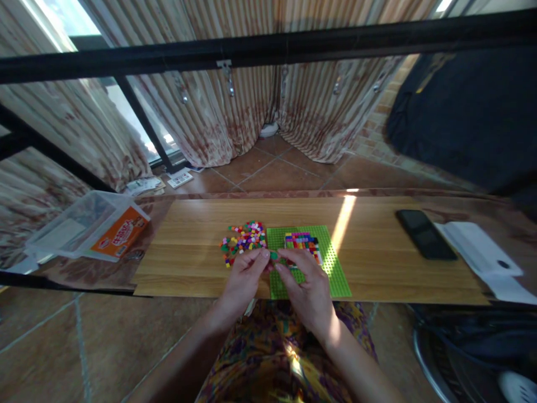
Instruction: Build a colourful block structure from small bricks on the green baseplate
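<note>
My left hand [247, 272] is closed, its thumb and fingers pinching at a small green toy brick [273, 255]. From the other side my right hand [308, 285] meets it, thumb and forefinger closed at the same small piece. Both hands are above the left part of a light green studded baseplate [310, 284]. On that plate sits a block of colourful toy bricks [301, 240] in rows, its near part hidden by my right hand. Just left of the plate lies a loose pile of small coloured bricks [250, 238].
The wooden board [184, 246] bears all this. A clear plastic box [67, 224] with an orange label stands at the left. A black phone [425, 234] and a white object [482, 249] lie at the right. Beyond runs a black metal bar [251, 50] before curtains.
</note>
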`<action>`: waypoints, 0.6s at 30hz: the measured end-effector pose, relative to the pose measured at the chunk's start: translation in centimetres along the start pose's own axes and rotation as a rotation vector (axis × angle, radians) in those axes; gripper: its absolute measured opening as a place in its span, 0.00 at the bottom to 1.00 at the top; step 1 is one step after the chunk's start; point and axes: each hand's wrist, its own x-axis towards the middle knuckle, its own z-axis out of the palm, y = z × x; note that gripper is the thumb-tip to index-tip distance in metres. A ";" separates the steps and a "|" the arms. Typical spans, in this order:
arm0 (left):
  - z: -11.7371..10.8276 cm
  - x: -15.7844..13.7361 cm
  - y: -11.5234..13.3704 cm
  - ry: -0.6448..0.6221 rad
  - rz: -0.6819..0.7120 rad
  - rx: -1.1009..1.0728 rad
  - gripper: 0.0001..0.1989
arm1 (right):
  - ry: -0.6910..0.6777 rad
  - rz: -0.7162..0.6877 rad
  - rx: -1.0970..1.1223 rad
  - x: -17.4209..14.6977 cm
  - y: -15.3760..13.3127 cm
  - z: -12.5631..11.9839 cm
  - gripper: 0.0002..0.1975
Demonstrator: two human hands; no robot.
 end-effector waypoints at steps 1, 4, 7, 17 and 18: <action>0.3 -0.1 0.2 -0.012 -0.005 -0.008 0.19 | 0.005 0.003 0.004 0.0 0.0 0.0 0.11; 0.9 -0.4 0.6 -0.042 -0.025 -0.026 0.19 | 0.027 0.016 0.025 -0.1 0.0 -0.3 0.10; 1.1 -0.5 0.8 -0.060 -0.010 0.007 0.19 | 0.065 0.024 0.039 -0.3 -0.3 -0.6 0.09; 1.0 -0.6 0.2 -0.060 0.219 0.365 0.12 | 0.117 0.113 0.038 -1.2 0.3 -1.3 0.07; 0.6 -0.6 0.1 -0.043 0.249 0.435 0.12 | 0.143 0.123 0.022 -1.3 0.9 -1.4 0.07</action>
